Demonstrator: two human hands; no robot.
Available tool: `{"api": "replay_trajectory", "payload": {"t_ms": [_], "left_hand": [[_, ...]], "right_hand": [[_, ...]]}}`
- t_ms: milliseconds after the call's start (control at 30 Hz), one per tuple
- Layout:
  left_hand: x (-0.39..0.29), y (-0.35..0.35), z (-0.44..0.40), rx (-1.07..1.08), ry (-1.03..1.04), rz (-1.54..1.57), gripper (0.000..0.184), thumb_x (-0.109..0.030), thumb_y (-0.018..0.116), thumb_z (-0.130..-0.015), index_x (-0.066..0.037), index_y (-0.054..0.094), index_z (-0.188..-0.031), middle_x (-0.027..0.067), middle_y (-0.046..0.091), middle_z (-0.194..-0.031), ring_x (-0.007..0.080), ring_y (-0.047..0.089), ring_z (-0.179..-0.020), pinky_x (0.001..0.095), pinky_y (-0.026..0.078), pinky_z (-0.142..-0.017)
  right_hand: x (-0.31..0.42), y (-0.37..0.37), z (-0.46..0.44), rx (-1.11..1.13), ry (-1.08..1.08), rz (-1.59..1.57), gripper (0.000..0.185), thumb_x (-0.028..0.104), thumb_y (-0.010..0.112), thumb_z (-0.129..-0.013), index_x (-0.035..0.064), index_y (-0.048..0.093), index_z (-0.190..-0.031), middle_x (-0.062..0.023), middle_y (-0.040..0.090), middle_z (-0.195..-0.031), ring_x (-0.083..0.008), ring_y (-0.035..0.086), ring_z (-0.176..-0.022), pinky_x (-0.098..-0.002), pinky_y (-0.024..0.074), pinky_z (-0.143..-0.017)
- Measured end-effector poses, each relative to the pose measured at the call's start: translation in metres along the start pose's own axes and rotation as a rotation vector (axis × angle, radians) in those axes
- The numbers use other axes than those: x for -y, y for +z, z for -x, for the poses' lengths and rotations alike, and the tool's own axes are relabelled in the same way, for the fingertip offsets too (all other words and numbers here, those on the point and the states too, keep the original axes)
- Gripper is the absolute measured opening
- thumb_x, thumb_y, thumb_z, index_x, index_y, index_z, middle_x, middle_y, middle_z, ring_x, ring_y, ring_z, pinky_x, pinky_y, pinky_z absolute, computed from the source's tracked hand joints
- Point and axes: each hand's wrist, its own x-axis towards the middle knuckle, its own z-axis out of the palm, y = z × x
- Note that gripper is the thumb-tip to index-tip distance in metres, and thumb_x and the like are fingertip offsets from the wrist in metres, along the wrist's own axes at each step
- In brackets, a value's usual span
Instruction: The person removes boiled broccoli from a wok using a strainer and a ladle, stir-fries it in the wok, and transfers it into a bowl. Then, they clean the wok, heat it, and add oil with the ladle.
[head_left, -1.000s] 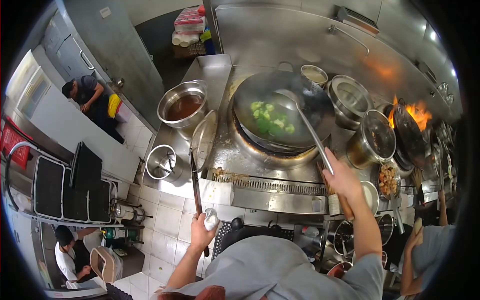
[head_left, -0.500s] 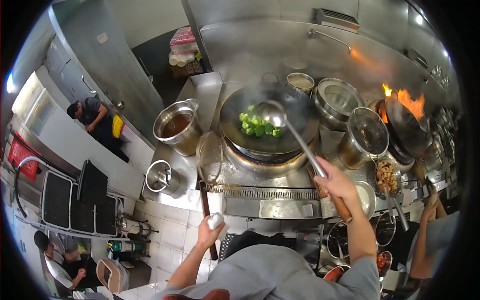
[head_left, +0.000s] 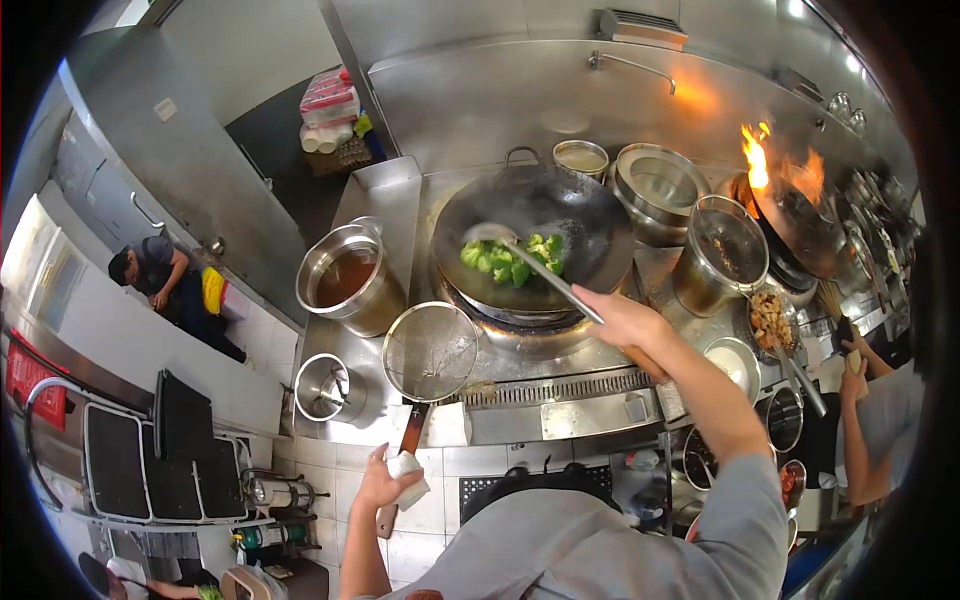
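Observation:
My right hand [head_left: 630,330] is closed around a long-handled metal ladle [head_left: 548,275]. The ladle's bowl dips into a dark wok [head_left: 600,225] on the burner, at the left of a heap of green broccoli [head_left: 515,262]. In my left hand [head_left: 375,488], in front of the counter, is a folded white cloth [head_left: 406,480]. The wooden handle [head_left: 412,430] of a round mesh strainer [head_left: 430,352] runs down past this hand. Whether the fingers touch that handle, I cannot tell.
A pot of brown liquid [head_left: 345,280] and a small steel pot [head_left: 325,388] stand left of the wok. At right are a steel pot [head_left: 705,275], a flaming second wok [head_left: 795,235] and a co-worker's hand [head_left: 855,375]. Another person [head_left: 165,270] crouches far left.
My right hand has drawn the ladle down and left across the wok, and the broccoli has spread. The strainer now faces up more openly. My left hand has moved lower and left with the cloth.

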Motion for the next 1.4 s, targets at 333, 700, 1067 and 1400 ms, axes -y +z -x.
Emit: {"api": "replay_trajectory", "payload": {"t_ms": [333,700,1067,1400], "left_hand": [[-0.212,0.001,-0.157,0.722,-0.388,1.867,0.059,-0.062,0.036,-0.093,-0.012,0.055,-0.117,0.0109,0.064,-0.102,0.0232,0.064,-0.081,0.0395,0.055,-0.065],[-0.281,0.083,-0.178,0.475,-0.636,1.88,0.011,-0.014,0.047,-0.091,-0.013,0.055,-0.099,0.0055,0.064,-0.085,0.0222,0.064,-0.074,0.0404,0.055,-0.065],[-0.293,0.068,-0.164,0.437,-0.645,1.852,0.009,-0.023,0.047,-0.092,-0.017,0.051,-0.097,0.0025,0.061,-0.087,0.0223,0.061,-0.077,0.0407,0.05,-0.059],[-0.279,0.006,-0.199,0.582,-0.657,1.901,0.01,-0.019,0.047,-0.09,-0.011,0.052,-0.086,0.0054,0.058,-0.077,0.0188,0.052,-0.062,0.0292,0.039,-0.045]], "right_hand": [[0.083,-0.05,0.173,-0.103,0.06,0.031,0.077,0.008,0.062,-0.08,0.0056,0.023,-0.146,-0.0235,0.061,-0.096,-0.0407,0.062,-0.089,-0.0464,0.0497,-0.078],[0.024,0.005,0.135,-0.067,0.134,-0.196,0.078,0.025,0.064,-0.084,0.0035,0.021,-0.146,-0.0309,0.059,-0.109,-0.0431,0.059,-0.1,-0.0431,0.0475,-0.085],[0.002,0.028,0.072,-0.191,0.131,-0.194,0.074,0.015,0.06,-0.082,0.0042,0.025,-0.145,-0.0293,0.059,-0.108,-0.0424,0.059,-0.098,-0.0452,0.0457,-0.085],[0.03,-0.068,0.176,0.141,0.137,-0.277,0.068,0.016,0.064,-0.082,0.0,0.034,-0.141,-0.0251,0.062,-0.103,-0.0393,0.061,-0.092,-0.0418,0.0478,-0.083]]}}
